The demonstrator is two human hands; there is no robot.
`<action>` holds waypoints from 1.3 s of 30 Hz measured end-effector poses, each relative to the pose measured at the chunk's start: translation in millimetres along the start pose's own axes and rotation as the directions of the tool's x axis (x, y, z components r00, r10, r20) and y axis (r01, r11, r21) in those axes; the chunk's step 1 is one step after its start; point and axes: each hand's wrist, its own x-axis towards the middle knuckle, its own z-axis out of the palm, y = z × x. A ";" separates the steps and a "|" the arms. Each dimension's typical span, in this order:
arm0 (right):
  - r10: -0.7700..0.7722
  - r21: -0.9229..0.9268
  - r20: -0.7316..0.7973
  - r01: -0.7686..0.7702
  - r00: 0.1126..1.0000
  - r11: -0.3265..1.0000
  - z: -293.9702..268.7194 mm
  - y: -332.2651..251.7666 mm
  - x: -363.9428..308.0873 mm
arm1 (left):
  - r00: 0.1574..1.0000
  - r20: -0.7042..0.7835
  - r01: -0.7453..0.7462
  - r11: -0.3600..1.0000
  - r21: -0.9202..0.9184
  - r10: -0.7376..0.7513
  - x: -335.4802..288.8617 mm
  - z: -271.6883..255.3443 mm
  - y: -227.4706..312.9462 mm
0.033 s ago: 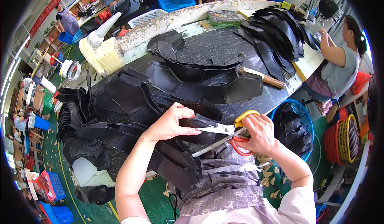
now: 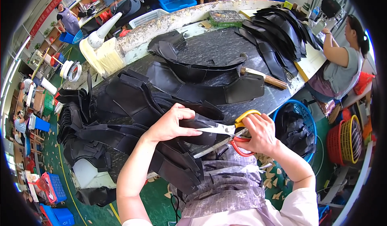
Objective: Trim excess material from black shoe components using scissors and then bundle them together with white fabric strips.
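My right hand (image 2: 260, 135) is closed around the handles of a pair of scissors (image 2: 219, 129), one handle yellow and one red. The blades point left, with their tips at my left hand. My left hand (image 2: 174, 123) pinches a black leather-like piece (image 2: 200, 122) between thumb and fingers, and the scissor blades lie along its near side. I cannot tell whether they are cutting into it. Below and left of my left hand, stacked black panels (image 2: 133, 99) cover the near left of the table, some hanging over its edge (image 2: 177, 169).
Long curved black strips (image 2: 205, 89) lie mid-table beside a wooden-handled tool (image 2: 268, 78). More black pieces (image 2: 278, 32) are piled at the far right. A blue basket (image 2: 298, 127) of black scraps stands on the floor at right. A co-worker (image 2: 340, 66) sits beyond it.
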 end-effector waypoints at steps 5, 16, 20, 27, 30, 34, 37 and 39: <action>-0.008 -0.027 0.012 0.008 1.000 1.000 -7.2 3.5 -6.5 | 0.999 0.010 -0.043 0.998 0.046 0.042 -1.3 -0.2 -4.6; -0.040 0.056 0.022 0.039 0.999 0.998 2.8 2.6 -3.1 | 0.997 -0.060 -0.037 0.998 0.050 0.040 0.9 6.3 -4.0; 0.139 0.263 0.098 -0.161 0.985 0.951 4.4 11.9 -32.6 | 0.994 -0.102 -0.028 0.991 0.131 0.042 -0.9 9.3 4.0; 0.147 0.182 0.094 -0.162 0.985 0.970 -10.1 10.5 -36.2 | 0.868 -0.430 -0.188 0.966 0.178 0.248 2.9 -2.0 24.4; 0.115 0.116 0.084 -0.125 0.990 0.985 -17.2 13.6 -33.6 | 0.881 -0.350 -0.099 0.847 0.522 0.319 12.6 3.7 17.5; 0.071 0.095 -0.015 -0.070 0.997 0.993 -21.5 18.1 -17.5 | 0.957 -0.201 -0.095 0.881 0.464 0.209 16.2 8.3 15.3; 0.010 -0.025 0.003 -0.010 1.000 1.000 -19.0 23.3 -3.0 | 0.971 -0.192 -0.061 0.922 0.383 0.144 14.5 4.6 14.4; 0.018 -0.046 0.018 -0.017 1.000 0.999 -18.4 25.4 -3.1 | 0.964 -0.220 -0.068 0.941 0.333 0.147 13.8 4.1 11.8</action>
